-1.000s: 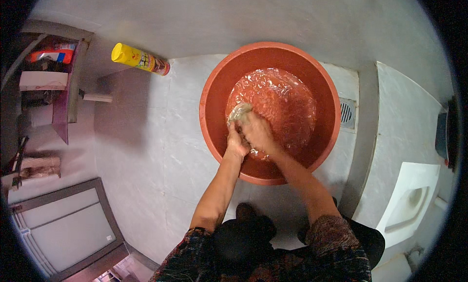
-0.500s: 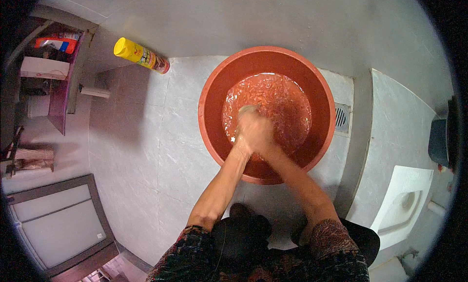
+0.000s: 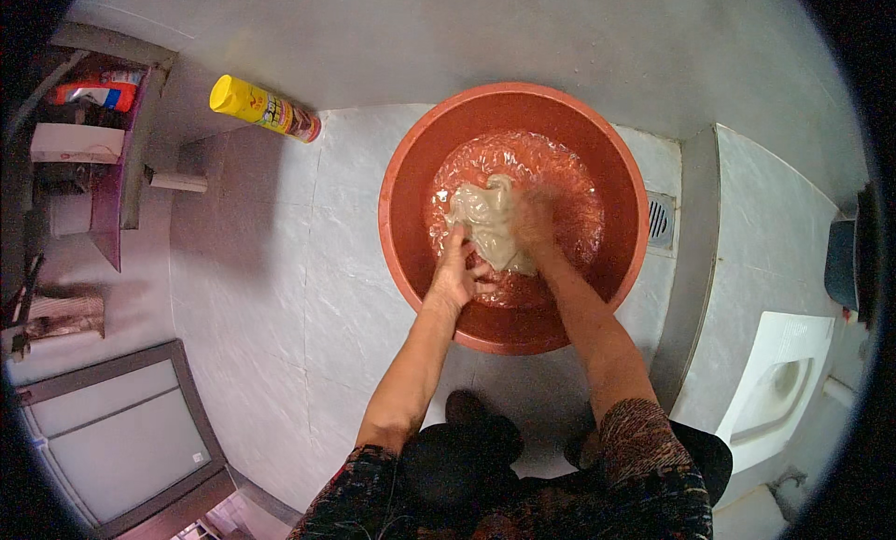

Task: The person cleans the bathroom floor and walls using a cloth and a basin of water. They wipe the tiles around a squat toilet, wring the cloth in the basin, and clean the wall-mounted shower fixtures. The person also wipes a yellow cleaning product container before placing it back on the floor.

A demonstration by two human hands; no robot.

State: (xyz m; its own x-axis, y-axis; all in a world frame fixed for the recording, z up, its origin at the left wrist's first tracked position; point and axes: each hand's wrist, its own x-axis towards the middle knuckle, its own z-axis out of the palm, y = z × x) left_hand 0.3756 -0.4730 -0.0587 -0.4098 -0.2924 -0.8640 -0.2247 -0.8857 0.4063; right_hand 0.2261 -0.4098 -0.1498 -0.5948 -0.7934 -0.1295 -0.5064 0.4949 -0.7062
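Note:
A large reddish-brown plastic basin (image 3: 411,279) stands on the floor in front of me, with rippling water in it. In the water spreads a wet, pale beige-grey cloth (image 3: 485,218); what sort of garment or rag it is does not show. My left hand (image 3: 455,274) is at the cloth's near left edge, fingers apart, its fingertips against the fabric. On the cloth's right side, low in the basin, is my right hand (image 3: 536,224). Motion smears its fingers, so its grip is unclear.
A yellow-capped spray can (image 3: 266,109) stands by the back wall. A floor drain (image 3: 660,221) lies just right of the basin, beside a raised step. Further right is a white squat toilet (image 3: 779,381). On the left are a shelf (image 3: 131,181) and a framed panel (image 3: 121,437).
My hands were close together over the water, blurred, with little of the cloth showing. Now they have parted, the right one to the right, and the cloth lies spread between them.

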